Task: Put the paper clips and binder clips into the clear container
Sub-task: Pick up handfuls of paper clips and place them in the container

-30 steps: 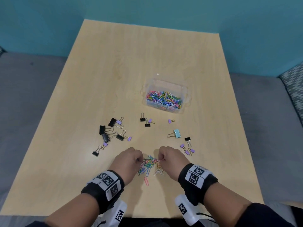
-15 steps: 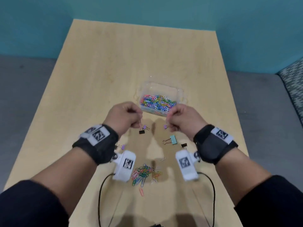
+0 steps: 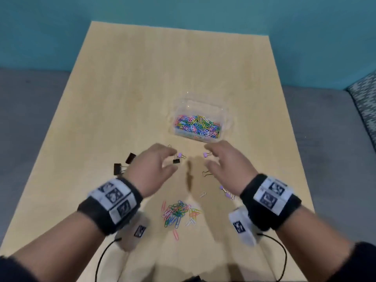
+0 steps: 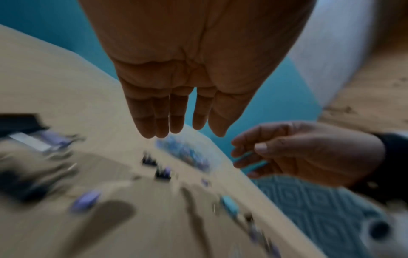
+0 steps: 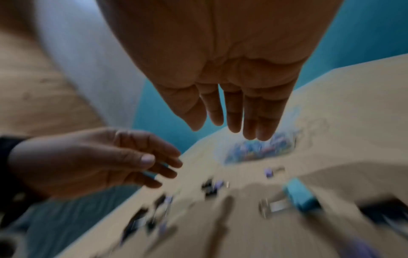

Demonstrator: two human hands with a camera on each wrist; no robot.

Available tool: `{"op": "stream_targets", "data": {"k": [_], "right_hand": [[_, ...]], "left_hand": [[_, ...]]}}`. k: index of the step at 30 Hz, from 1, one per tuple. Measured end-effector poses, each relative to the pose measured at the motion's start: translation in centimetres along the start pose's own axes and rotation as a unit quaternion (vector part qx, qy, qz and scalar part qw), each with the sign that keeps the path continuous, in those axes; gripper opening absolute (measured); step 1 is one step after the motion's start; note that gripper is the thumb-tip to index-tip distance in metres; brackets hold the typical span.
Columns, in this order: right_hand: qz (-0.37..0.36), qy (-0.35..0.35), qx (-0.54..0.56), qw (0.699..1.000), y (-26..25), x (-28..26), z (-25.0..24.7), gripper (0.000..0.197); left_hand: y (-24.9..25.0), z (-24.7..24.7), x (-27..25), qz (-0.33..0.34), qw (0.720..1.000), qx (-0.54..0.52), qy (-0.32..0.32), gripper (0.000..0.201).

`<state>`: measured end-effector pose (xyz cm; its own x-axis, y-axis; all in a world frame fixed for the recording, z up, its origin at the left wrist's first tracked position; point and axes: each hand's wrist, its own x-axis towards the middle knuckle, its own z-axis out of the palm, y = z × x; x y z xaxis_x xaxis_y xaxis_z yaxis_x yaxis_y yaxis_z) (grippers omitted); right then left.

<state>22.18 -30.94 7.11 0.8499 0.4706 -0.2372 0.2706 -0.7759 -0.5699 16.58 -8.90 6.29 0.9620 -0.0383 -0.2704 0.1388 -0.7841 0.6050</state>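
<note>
The clear container [image 3: 225, 113] sits mid-table, its bottom covered with coloured paper clips [image 3: 198, 126]. Just in front of it both hands hover above the table, fingers spread and holding nothing: my left hand [image 3: 171, 161] [image 4: 185, 133] and my right hand [image 3: 209, 157] [image 5: 224, 132]. Small purple binder clips [image 3: 180, 155] [image 3: 206, 154] and a small black one [image 3: 176, 161] lie under the fingertips. A loose pile of paper clips [image 3: 178, 212] lies near the front edge between my wrists. A teal binder clip [image 5: 300, 197] lies under my right hand, hidden in the head view.
Larger black binder clips [image 3: 130, 158] [image 3: 117, 168] lie left of my left hand, purple ones [image 3: 225, 192] by my right wrist. A white paper clip [image 3: 202, 194] and a pink one [image 3: 176, 234] lie apart from the pile. The wooden table [image 3: 142, 88] stands against a teal wall.
Both hands rose from the front pile with fingers pinched and went to the container. Now they have opened, hold nothing and have drawn back a little.
</note>
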Motion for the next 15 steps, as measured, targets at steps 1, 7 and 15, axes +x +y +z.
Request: {"op": "stream_targets", "data": {"k": [1, 7, 15], "right_hand": [[-0.024, -0.044, -0.03, 0.998, -0.2, -1.8, 1.4, 0.037], [-0.133, -0.191, -0.153, 0.961, -1.1, -9.5, 7.4, 0.034], [-0.129, -0.169, -0.094, 0.973, -0.6, -10.4, 10.2, 0.034]], "left_hand": [[-0.5, 1.3, -2.2, 0.011, 0.999, 0.016, -0.031, 0.04], [-2.5, 8.0, -11.3, 0.143, 0.976, 0.14, -0.084, 0.026], [-4.3, 9.6, -12.2, 0.176, 0.973, 0.143, -0.035, 0.024]]}}
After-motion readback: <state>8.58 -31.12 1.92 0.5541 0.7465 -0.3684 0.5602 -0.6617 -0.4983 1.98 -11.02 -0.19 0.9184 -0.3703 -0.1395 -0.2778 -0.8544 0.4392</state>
